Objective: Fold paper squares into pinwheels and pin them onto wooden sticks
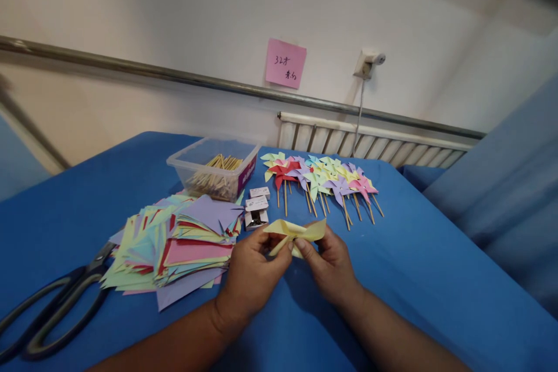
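Between my two hands is a yellow paper pinwheel (314, 231), its blades folded in toward the middle. My left hand (257, 264) pinches it from the left, thumb pressed near the centre. From the right, my right hand (329, 264) grips it, its thumb meeting the centre beside the other one. Whether a pin sits under the thumbs is hidden. Just beyond my left hand stand small white boxes (257, 204); the nearest is open with dark metal bits inside. Left of my hands lies a heap of coloured paper pieces (196, 250).
Black-handled scissors (72, 296) lie at the left on the blue table (414, 290). A clear plastic tub (185, 165) of thin wooden sticks (218, 171) stands behind the paper. Several pinwheels on sticks (325, 180) lie at the back. A radiator (331, 139) lines the wall.
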Tool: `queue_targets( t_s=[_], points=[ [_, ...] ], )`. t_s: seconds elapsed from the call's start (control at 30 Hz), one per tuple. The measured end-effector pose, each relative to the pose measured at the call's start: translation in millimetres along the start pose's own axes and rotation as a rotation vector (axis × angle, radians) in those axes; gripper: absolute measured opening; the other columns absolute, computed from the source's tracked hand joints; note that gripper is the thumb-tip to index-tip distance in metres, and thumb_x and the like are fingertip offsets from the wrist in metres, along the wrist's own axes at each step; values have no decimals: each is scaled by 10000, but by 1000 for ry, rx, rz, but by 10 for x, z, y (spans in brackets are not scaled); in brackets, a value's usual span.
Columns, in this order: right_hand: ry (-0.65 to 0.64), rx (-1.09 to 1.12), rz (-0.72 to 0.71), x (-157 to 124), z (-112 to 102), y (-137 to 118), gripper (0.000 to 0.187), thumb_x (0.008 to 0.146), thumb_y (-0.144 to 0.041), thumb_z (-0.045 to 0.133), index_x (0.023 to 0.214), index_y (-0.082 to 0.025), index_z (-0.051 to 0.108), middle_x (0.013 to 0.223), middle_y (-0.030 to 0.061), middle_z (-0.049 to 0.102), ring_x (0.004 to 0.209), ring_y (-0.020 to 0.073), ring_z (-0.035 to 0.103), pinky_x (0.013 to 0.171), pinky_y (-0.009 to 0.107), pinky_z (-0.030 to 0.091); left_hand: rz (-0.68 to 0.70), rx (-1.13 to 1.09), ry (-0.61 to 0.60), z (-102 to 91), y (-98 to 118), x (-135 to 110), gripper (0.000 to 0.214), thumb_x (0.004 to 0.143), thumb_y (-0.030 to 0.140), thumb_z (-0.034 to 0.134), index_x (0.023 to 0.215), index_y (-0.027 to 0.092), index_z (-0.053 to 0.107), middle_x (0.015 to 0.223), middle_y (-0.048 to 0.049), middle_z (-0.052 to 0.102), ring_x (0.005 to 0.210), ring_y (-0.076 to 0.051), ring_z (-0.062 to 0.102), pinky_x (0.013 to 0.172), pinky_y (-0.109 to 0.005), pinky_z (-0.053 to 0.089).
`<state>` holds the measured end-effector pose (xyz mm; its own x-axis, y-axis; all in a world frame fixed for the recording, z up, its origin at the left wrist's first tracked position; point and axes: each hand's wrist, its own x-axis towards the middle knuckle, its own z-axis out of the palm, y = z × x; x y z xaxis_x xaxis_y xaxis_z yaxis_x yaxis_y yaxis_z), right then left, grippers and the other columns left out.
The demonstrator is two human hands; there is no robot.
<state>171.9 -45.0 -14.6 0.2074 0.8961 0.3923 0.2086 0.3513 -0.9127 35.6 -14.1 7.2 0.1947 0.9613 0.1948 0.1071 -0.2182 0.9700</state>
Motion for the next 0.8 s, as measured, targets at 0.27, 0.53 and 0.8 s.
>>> queue_targets(
  t_s=[0.27, 0.53, 0.8],
  points=[
    [-6, 126, 26, 17, 40, -13, 208, 800, -252, 598, 996, -183, 614, 948, 59, 680, 860, 195, 627, 795, 350, 495, -16, -32, 13, 11, -10, 9, 109, 671, 238, 677, 764, 185, 657, 726, -9, 704, 688, -167, 651, 661, -254, 503],
    [75, -29, 35, 22, 54, 84, 138, 815, -272, 578, 902, -170, 612, 828, 36, 661, 733, 164, 608, 667, 283, 489, -48, -99, -56, 36, -106, 80, 146, 684, 251, 672, 796, 171, 627, 751, -14, 685, 708, -156, 638, 677, -254, 499],
    [87, -588, -495, 130, -156, 68, 187, 793, -107, 498, 925, -214, 577, 857, 42, 620, 814, 181, 572, 733, 325, 425, -105, -117, -19, 27, -102, 73, 246, 679, 270, 664, 905, 177, 648, 888, -51, 685, 837, -193, 623, 805, -320, 476]
  ],
)
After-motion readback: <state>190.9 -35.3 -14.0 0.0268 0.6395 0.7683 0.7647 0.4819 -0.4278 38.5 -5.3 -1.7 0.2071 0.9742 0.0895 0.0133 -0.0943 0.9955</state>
